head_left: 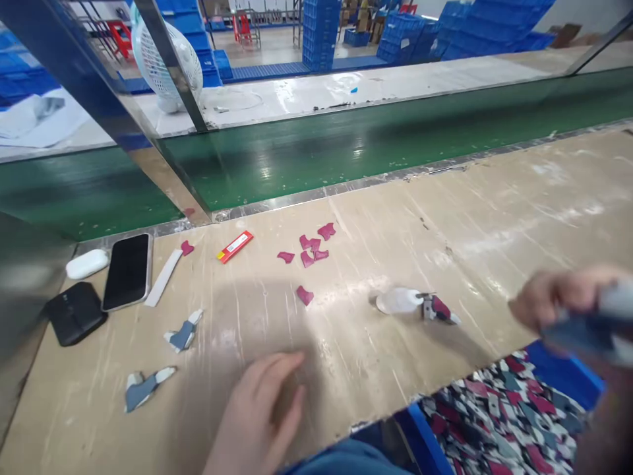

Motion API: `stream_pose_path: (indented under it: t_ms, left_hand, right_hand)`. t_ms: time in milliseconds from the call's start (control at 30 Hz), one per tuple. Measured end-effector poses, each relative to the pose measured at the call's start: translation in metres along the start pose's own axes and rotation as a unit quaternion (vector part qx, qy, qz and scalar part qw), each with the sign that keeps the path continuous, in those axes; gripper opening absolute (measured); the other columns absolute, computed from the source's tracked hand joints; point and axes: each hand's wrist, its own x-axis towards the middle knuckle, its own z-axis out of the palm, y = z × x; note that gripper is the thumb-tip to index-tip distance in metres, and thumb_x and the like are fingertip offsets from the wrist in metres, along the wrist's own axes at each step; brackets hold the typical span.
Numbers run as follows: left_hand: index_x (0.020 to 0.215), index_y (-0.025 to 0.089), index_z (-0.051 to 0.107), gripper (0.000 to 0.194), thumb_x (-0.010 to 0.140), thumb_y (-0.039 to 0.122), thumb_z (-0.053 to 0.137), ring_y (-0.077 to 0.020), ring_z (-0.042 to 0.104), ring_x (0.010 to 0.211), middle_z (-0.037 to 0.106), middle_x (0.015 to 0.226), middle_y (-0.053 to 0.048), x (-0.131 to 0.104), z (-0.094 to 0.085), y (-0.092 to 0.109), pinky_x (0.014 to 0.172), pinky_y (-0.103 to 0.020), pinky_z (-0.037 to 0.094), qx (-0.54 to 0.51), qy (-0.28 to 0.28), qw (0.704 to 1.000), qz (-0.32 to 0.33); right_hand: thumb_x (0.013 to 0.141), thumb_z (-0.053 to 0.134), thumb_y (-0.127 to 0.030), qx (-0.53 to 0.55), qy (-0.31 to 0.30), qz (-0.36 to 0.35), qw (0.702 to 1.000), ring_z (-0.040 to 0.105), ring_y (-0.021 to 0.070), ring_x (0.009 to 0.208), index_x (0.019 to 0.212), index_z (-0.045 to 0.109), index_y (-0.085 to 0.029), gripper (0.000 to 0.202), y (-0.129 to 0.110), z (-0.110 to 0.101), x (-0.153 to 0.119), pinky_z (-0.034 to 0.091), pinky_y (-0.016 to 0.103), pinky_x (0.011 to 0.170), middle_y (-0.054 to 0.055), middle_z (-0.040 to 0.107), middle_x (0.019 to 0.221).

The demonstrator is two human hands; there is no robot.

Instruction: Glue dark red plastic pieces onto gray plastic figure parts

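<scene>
My left hand hovers over the near edge of the bench, thumb and fingers apart, nothing visible between them. At the far right my right hand, smeared by motion, is closed on a blue-grey and white piece whose shape is too blurred to make out. Two blue-grey and white plastic pieces lie to the left of my left hand. Beyond it are several small magenta pieces. Between my hands a white bottle-like object lies end to end with a magenta, grey and white piece.
A blue bin full of mixed pieces stands below the bench edge, under my right hand. At left lie a phone, a black pouch, a white case and a red packet. A metal post rises before the green conveyor.
</scene>
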Motion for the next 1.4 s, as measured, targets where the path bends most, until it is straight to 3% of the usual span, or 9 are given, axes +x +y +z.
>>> stream_pose_path:
  t_ms: [133,300,433,533,633,767,1000,1167,1400]
  left_hand:
    - [0.168,0.033,0.038,0.092,0.092,0.038,0.090,-0.0302,0.084,0.113,0.078,0.139,-0.015,0.010,0.035,0.038,0.095,-0.042,0.074,-0.128,-0.045,0.989,0.061]
    - [0.164,0.037,0.049,0.082,0.093,0.028,0.088,-0.0247,0.084,0.108,0.079,0.136,-0.010,0.007,0.035,0.039,0.096,-0.035,0.072,-0.158,-0.028,0.985,0.062]
    - [0.154,0.032,0.061,0.066,0.092,0.026,0.084,-0.0215,0.084,0.093,0.084,0.119,-0.006,-0.010,0.030,0.029,0.088,-0.031,0.071,-0.153,0.054,0.987,0.009]
    - [0.152,0.031,0.063,0.064,0.091,0.024,0.082,-0.0185,0.082,0.081,0.084,0.097,0.000,-0.021,0.028,0.024,0.081,-0.027,0.069,-0.171,0.104,0.977,-0.074]
    - [0.154,0.031,0.062,0.064,0.092,0.024,0.080,-0.0169,0.079,0.075,0.082,0.091,0.002,-0.026,0.023,0.017,0.076,-0.027,0.067,-0.206,0.097,0.965,-0.134]
    - [0.152,0.030,0.060,0.065,0.091,0.028,0.082,-0.0177,0.075,0.077,0.078,0.087,0.002,-0.027,0.016,0.005,0.076,-0.030,0.062,-0.244,0.057,0.951,-0.183]
    - [0.146,0.030,0.058,0.066,0.087,0.024,0.085,-0.0151,0.065,0.072,0.075,0.087,0.004,-0.019,0.009,0.007,0.070,-0.027,0.052,-0.310,0.024,0.911,-0.271]
    - [0.143,0.029,0.057,0.065,0.084,0.019,0.085,-0.0137,0.065,0.068,0.076,0.089,0.005,-0.013,0.008,0.009,0.065,-0.026,0.051,-0.324,0.022,0.903,-0.282]
    - [0.141,0.029,0.057,0.066,0.083,0.015,0.085,-0.0125,0.065,0.063,0.074,0.086,0.006,-0.012,0.006,0.010,0.059,-0.025,0.049,-0.335,0.020,0.900,-0.278]
  right_hand:
    - [0.111,0.051,-0.058,0.157,-0.096,0.168,0.968,0.075,0.0239,0.065,0.120,0.067,-0.033,0.031,-0.033,0.091,-0.110,0.063,0.036,0.055,0.006,0.076,0.080]
    - [0.118,0.041,-0.045,0.354,-0.161,0.128,0.912,0.073,0.0164,0.069,0.123,0.048,-0.031,0.016,-0.051,0.182,-0.120,0.065,0.031,0.076,-0.003,0.072,0.081]
    - [0.112,0.053,-0.061,0.409,-0.145,0.138,0.891,0.064,0.0153,0.066,0.122,0.051,-0.030,0.033,-0.041,0.187,-0.097,0.058,0.027,0.064,-0.001,0.070,0.089]
    - [0.106,0.030,-0.083,0.473,-0.094,0.147,0.864,0.047,0.0144,0.057,0.121,0.060,-0.026,0.066,-0.012,0.174,-0.070,0.044,0.025,0.046,0.002,0.066,0.089]
    - [0.108,0.049,-0.068,0.534,-0.082,0.163,0.826,0.030,0.0126,0.054,0.124,0.069,-0.023,0.052,0.019,0.154,-0.039,0.030,0.022,0.041,-0.003,0.059,0.083]
    - [0.095,0.083,-0.052,0.576,-0.082,0.171,0.795,0.020,0.0114,0.053,0.092,0.069,-0.025,0.031,0.027,0.148,-0.016,0.028,0.020,0.041,-0.010,0.041,0.065]
    - [0.083,0.085,-0.076,0.275,0.109,0.056,0.954,0.058,0.0161,0.066,0.095,0.077,-0.028,0.050,-0.026,0.212,-0.070,0.047,0.030,0.054,0.000,0.064,0.083]
    - [0.093,0.072,-0.080,0.093,0.160,-0.067,0.980,0.068,0.0209,0.073,0.100,0.079,-0.028,0.053,-0.031,0.226,-0.092,0.055,0.037,0.062,0.002,0.071,0.088]
    - [0.098,0.064,-0.080,0.031,0.160,-0.094,0.982,0.069,0.0183,0.072,0.094,0.079,-0.021,0.061,-0.031,0.221,-0.087,0.055,0.034,0.062,0.003,0.069,0.087]
